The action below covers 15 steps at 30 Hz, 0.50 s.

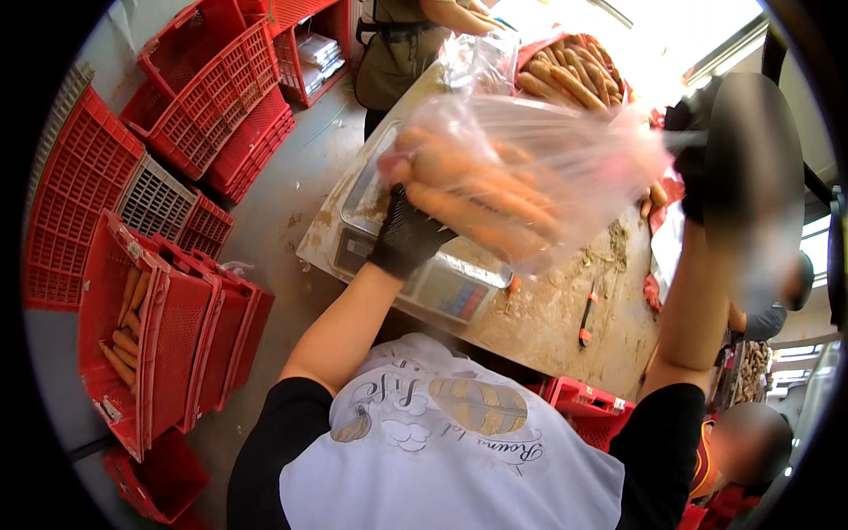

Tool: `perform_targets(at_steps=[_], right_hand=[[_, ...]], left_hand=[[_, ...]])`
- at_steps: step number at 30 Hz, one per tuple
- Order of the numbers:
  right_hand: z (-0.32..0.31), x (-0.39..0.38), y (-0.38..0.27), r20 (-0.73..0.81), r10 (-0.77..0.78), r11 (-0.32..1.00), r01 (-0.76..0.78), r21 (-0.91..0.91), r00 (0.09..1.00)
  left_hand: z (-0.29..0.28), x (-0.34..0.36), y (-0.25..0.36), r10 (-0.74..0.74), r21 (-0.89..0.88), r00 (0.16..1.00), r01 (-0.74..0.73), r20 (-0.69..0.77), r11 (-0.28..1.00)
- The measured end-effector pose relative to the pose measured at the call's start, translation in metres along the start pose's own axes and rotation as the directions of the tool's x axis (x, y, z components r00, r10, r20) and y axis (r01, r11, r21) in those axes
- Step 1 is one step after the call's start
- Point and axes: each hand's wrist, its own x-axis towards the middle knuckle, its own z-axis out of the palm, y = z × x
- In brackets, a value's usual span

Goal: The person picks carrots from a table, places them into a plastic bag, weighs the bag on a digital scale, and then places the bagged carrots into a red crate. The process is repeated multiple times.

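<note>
A clear plastic bag [583, 168] of carrots [495, 199] is stretched out over the scale, tilted and partly smeared by motion. My left hand [411, 231], in a black glove, grips the bag's bottom end from below, its fingers partly hidden behind the carrots. At the right, my right hand [693, 155], also black-gloved, is closed on the gathered mouth of the bag and blurred. Under the bag sits a digital scale [446, 293] with a metal tray [360, 208]. A small black-and-orange hand tool [588, 314] lies on the table to the right of the scale.
More carrots [574, 71] fill a red sack at the table's [539, 322] far side. Red crates [168, 336] stand stacked on the left, one with carrots inside. A person [402, 62] works across the table; other people are at the right.
</note>
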Motion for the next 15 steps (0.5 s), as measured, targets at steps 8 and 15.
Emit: perform_targets(at_steps=[8, 15], right_hand=[[0.031, -0.088, -0.017, 0.294, 0.726, -0.09, -0.337, 0.937, 0.621], [0.056, -0.16, -0.079, 0.165, 0.858, 0.188, -0.597, 0.78, 0.486]], left_hand=[[-0.037, -0.078, -0.034, -0.415, -0.592, 0.885, 0.453, 0.209, 0.667], [-0.063, -0.074, -0.036, -0.701, -0.863, 0.609, 0.505, 0.372, -0.019]])
